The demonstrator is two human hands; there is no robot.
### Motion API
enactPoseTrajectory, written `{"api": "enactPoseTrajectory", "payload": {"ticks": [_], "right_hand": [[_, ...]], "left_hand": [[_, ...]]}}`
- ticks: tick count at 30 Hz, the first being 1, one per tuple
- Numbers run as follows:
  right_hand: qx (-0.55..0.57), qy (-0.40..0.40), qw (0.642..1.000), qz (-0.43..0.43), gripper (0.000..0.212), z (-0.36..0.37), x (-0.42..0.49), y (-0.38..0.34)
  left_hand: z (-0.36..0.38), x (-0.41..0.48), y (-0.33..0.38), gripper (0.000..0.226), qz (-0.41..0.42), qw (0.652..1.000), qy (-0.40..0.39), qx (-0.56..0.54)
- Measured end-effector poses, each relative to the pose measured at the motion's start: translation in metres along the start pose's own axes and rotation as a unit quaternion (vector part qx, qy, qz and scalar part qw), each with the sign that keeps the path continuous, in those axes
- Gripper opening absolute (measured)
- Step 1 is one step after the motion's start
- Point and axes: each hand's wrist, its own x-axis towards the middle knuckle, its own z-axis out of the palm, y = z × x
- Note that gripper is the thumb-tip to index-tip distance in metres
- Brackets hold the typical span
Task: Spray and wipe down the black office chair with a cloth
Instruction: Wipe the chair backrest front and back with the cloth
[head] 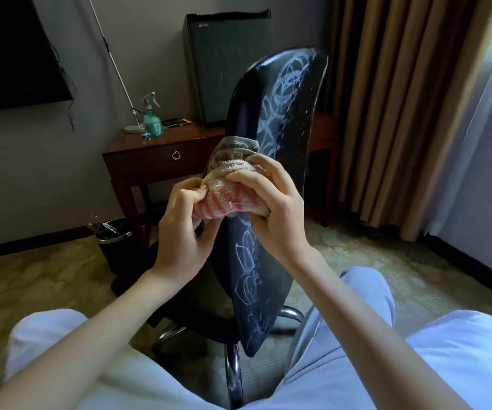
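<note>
Curtains (392,113): brown, floor-length, on your right, with a sheer panel beside them at the window.

Carpet (46,285): patterned, olive and cream, under everything.

Chair (286,119): black, straight ahead, its backrest turned nearly edge-on to you. Pale scribbled lines run down the back face from top to bottom, with small white specks along the upper right edge. The chrome legs (232,365) show between your knees.

TV (11,54): dark screen on the wall, upper left, with cables hanging off its right corner.

Cabinet (227,69): black box standing on the desk behind the chair, door closed; contents not visible.

Desk (156,155): dark wood against the wall, with one drawer (176,155), closed, that has a ring pull.

Bin (114,241): black with a metal rim, on the carpet just beside the desk leg. Something clear pokes up at its left rim; you cannot tell what.

Cloth (230,187): bunched, pink-and-white striped with a grey end, against the backrest's left edge at mid height. The grey end is draped over that edge.

Left grip (179,226): pinched on the cloth's left end, thumb against fingers.

Right grip (274,208): fingers curled over the top of the cloth, clamped on it.

Spray bottle (151,119): green-tinted, upright on the desk, well apart from both grips; fill level unclear. It stands just beside a round lamp base (133,129).
</note>
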Motion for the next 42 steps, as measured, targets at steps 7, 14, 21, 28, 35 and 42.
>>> {"api": "enactPoseTrajectory", "payload": {"ticks": [7, 14, 21, 28, 35, 42], "right_hand": [[-0.008, -0.002, 1.0, -0.016, 0.039, 0.022, 0.005, -0.014], [-0.021, -0.002, 1.0, -0.014, 0.039, 0.043, 0.004, -0.033], [-0.012, -0.012, 1.0, -0.025, 0.039, 0.058, -0.007, -0.049], [-0.006, -0.053, 0.995, -0.087, 0.025, 0.082, -0.024, -0.043], [-0.007, -0.043, 0.997, -0.062, 0.034, 0.098, -0.046, -0.041], [-0.004, -0.056, 0.997, -0.043, 0.031, 0.111, -0.091, -0.026]], "left_hand": [[-0.016, -0.007, -0.013, 0.038, -0.03, 0.999, 0.029, 0.002], [-0.035, -0.012, -0.019, 0.038, -0.042, 0.998, 0.054, 0.001], [-0.052, -0.029, -0.021, 0.06, -0.057, 0.996, 0.064, -0.013], [-0.06, -0.063, -0.037, 0.047, -0.087, 0.992, 0.085, 0.018], [-0.065, -0.077, -0.049, 0.032, -0.063, 0.991, 0.068, 0.098], [-0.058, -0.119, -0.06, 0.023, -0.097, 0.987, 0.037, 0.121]]}}
